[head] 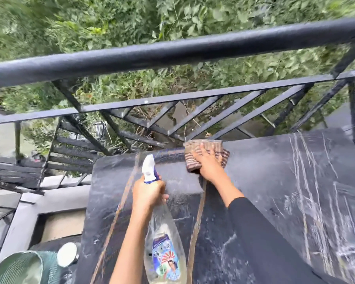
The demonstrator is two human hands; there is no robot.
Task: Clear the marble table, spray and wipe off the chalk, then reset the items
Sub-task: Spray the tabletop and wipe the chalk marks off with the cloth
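Note:
The black marble table (275, 181) with white veins fills the lower right of the head view. My left hand (149, 193) grips the neck of a clear spray bottle (164, 238) with a white and blue nozzle, held over the table's left part. My right hand (208, 161) presses a brown striped cloth (195, 154) flat against the table's far edge. Faint whitish smears show on the marble around both hands.
A black metal railing (172, 50) runs across just beyond the table, with green foliage behind it. A green woven basket (19, 267) and a white round lid (67, 254) sit at the lower left. A grey ledge (29, 212) lies left of the table.

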